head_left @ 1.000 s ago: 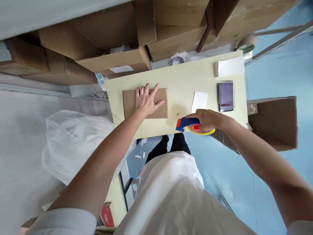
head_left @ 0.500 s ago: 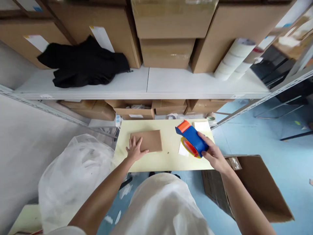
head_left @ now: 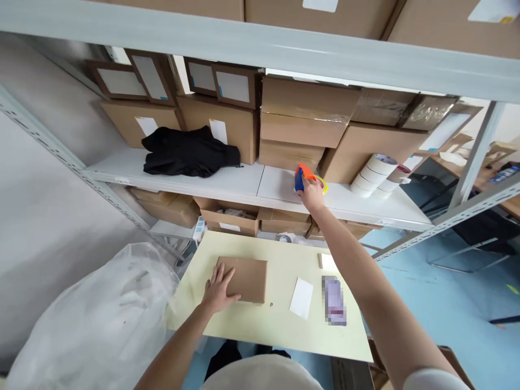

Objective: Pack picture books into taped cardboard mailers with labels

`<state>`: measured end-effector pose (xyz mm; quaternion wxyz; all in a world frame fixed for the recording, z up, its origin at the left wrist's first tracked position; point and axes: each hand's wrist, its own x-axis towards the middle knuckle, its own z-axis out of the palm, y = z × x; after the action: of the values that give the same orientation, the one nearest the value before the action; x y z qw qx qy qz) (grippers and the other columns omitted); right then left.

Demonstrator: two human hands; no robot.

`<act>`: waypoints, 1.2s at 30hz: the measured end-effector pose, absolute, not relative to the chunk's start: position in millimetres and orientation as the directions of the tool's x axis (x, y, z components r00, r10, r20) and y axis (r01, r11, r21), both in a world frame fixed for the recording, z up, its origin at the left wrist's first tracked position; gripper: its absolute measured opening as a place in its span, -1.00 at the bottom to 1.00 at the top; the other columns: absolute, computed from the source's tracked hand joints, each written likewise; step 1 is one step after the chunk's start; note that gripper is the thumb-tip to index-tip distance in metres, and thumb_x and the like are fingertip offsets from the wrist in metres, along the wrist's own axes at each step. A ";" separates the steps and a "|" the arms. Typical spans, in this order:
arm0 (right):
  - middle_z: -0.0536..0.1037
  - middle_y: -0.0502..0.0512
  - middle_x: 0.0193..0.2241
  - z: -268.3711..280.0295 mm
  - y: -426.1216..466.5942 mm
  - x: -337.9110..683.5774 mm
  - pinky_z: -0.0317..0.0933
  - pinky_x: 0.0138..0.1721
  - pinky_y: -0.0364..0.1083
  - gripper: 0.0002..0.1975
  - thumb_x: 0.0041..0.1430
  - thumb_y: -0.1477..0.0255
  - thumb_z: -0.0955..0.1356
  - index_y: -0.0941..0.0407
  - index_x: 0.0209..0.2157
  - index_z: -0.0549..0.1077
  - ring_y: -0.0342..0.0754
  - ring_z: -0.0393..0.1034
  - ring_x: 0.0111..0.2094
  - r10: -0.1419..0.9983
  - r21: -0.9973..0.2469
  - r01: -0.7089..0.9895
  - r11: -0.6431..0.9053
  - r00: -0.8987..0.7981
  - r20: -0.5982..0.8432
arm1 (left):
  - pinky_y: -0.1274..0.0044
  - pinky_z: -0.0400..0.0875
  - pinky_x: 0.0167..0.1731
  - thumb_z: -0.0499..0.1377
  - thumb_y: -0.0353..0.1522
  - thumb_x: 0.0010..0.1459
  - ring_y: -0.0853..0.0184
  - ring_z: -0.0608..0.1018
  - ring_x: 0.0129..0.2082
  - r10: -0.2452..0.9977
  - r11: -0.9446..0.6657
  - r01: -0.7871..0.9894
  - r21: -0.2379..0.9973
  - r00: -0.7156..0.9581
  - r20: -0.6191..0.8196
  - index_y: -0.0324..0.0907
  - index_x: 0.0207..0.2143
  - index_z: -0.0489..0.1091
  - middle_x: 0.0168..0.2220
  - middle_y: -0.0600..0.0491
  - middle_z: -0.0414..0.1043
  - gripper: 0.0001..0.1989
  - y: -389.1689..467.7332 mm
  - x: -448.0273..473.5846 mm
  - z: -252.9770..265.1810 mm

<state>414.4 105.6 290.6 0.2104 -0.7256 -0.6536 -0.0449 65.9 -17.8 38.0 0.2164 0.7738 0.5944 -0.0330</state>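
Observation:
My left hand [head_left: 220, 290] lies with its fingers spread over the left side of a small closed cardboard box [head_left: 248, 279] on the pale yellow table [head_left: 280, 338]. Stretched far forward, my right hand [head_left: 312, 194] grips a blue and orange tape dispenser [head_left: 299, 179] at the white shelf [head_left: 276, 184]. A roll with a yellow edge shows on the dispenser's right side. Whether the dispenser rests on the shelf or hangs just over it, I cannot tell. To the right of the box lies a white sheet of paper [head_left: 301, 298].
Several cardboard boxes [head_left: 300, 127], a black cloth [head_left: 187, 151] and white tape rolls [head_left: 371, 176] stand along the shelf. A blurred purple item [head_left: 335, 300] and a white stack [head_left: 327, 262] lie on the table's right. A large translucent plastic bag [head_left: 97, 319] bulges at the left.
My right hand has carried the tape dispenser from above the table's right side up and forward to the shelf. My view has tilted upward. The left hand stays on the box.

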 end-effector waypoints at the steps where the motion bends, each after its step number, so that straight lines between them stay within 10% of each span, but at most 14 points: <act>1: 0.50 0.42 -0.19 283.1 113.3 416.9 0.14 -0.05 0.17 -0.52 0.02 0.39 0.35 0.26 0.00 0.37 0.24 0.36 -0.12 0.932 -0.244 0.968 -0.066 0.147 0.331 | 0.08 -0.02 0.14 0.20 -0.08 -0.11 -0.05 -0.26 0.33 0.906 -0.195 0.933 0.302 0.289 -0.309 -0.03 0.28 0.01 0.37 -0.11 -0.38 -0.12 -18.1 65.8 36.7; 10: 0.13 0.46 0.21 265.0 103.1 417.0 -0.16 0.19 0.27 -0.33 0.09 0.34 0.31 0.31 0.20 0.11 0.33 -0.06 0.23 0.883 -0.238 0.970 0.048 0.070 0.464 | 0.10 -0.07 0.18 0.17 -0.11 -0.02 -0.03 -0.26 0.33 0.901 -0.247 0.903 0.351 0.348 -0.260 -0.16 0.29 -0.05 0.36 -0.18 -0.42 -0.14 -17.7 53.4 39.6; 14: -0.23 0.08 0.34 211.5 23.0 393.3 -0.27 0.27 0.23 -0.29 0.20 0.30 0.22 0.01 0.31 -0.19 0.26 -0.30 0.31 0.819 -0.407 0.909 0.087 0.167 0.549 | 0.13 -0.07 0.20 0.16 -0.07 0.01 -0.01 -0.29 0.33 0.941 -0.181 0.847 0.500 0.298 -0.164 -0.24 0.32 -0.29 0.35 -0.26 -0.47 -0.01 -26.8 25.7 32.2; 17: -0.13 -0.01 0.33 126.3 -54.1 359.9 -0.21 0.29 0.19 -0.12 0.10 0.37 0.29 -0.17 0.29 -0.35 0.22 -0.27 0.32 0.964 -0.604 0.796 -0.034 0.187 0.192 | 0.23 -0.04 0.23 0.22 -0.09 -0.04 0.07 -0.21 0.34 0.944 -0.045 0.782 0.621 0.237 -0.230 -0.23 0.31 -0.50 0.36 -0.24 -0.47 0.13 -33.5 1.2 16.8; 21: -0.23 0.34 0.33 21.6 -111.1 304.0 -0.17 0.25 0.23 0.17 -0.22 0.42 0.44 0.16 0.32 -0.33 0.32 -0.40 0.32 0.909 -0.702 0.636 -0.319 -0.003 -0.416 | 0.31 0.04 0.22 0.31 -0.18 -0.13 0.07 0.02 0.31 0.881 0.113 0.736 0.668 0.237 -0.410 -0.26 0.31 -0.40 0.34 -0.27 -0.21 0.17 -35.6 -12.1 1.6; 29: 0.39 0.21 0.09 18.9 -98.9 272.5 0.24 0.00 0.08 -0.26 -0.01 0.36 0.31 0.10 0.24 0.08 0.08 0.35 -0.01 0.922 -0.893 0.239 -0.382 0.035 -0.385 | 0.44 0.44 -0.12 0.25 -0.32 -0.06 0.22 0.44 0.02 0.887 0.123 0.560 0.819 0.309 -0.344 -0.17 0.22 0.05 0.09 -0.11 0.30 -0.22 -22.5 0.3 20.2; 36: 0.55 0.16 -0.27 61.9 -105.9 305.6 0.29 -0.27 -0.04 -0.48 0.14 0.02 0.17 0.12 -0.16 0.45 0.05 0.42 -0.24 0.855 -0.792 0.356 -0.496 0.361 -0.373 | 0.50 0.41 -0.22 0.04 -0.17 0.15 0.31 0.50 -0.32 0.905 -0.013 0.599 0.800 0.347 -0.245 -0.23 -0.09 0.43 -0.25 -0.05 0.42 -0.60 3.2 21.6 46.8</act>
<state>305.6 -105.9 61.9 0.3088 -0.7649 -0.3959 0.4034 21.6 3.2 46.8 0.4437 0.6904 0.5448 0.1724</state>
